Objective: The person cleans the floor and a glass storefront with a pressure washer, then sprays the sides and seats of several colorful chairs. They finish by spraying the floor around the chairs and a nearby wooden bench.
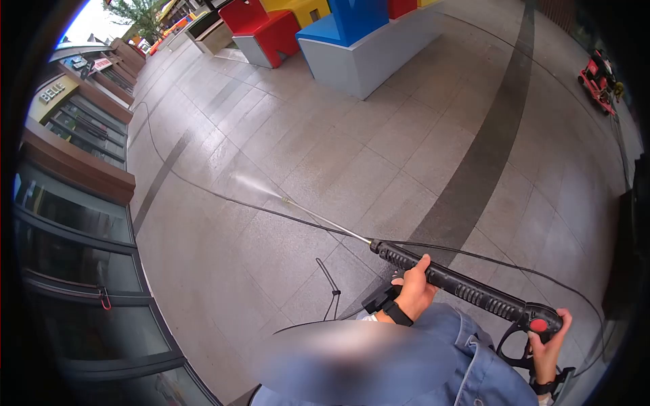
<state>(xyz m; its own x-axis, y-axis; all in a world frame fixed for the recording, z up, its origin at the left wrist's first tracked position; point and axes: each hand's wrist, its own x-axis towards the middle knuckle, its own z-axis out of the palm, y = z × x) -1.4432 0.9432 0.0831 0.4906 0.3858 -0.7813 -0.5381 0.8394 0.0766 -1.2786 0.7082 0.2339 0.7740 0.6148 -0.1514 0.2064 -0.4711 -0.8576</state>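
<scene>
A pressure washer gun (pixel 474 289) with a black body and a thin metal lance lies diagonally across the view. My left hand (pixel 416 292) is closed around its ribbed front section. At the rear, by the red round mark and the trigger guard, my right hand (pixel 550 344) grips the handle; the trigger itself is partly hidden. White water spray (pixel 254 183) fans out from the brass-coloured nozzle (pixel 287 201) toward the paving (pixel 271 271). Each wrist wears a black strap, and a blue garment (pixel 467 358) shows below the gun.
A black hose (pixel 230 198) snakes across the tiles and passes beneath the lance. Red, yellow and blue seats stand on a grey base (pixel 379 64) ahead. Glass shopfronts (pixel 81 271) line the left. A red wheeled machine (pixel 597 82) stands at far right.
</scene>
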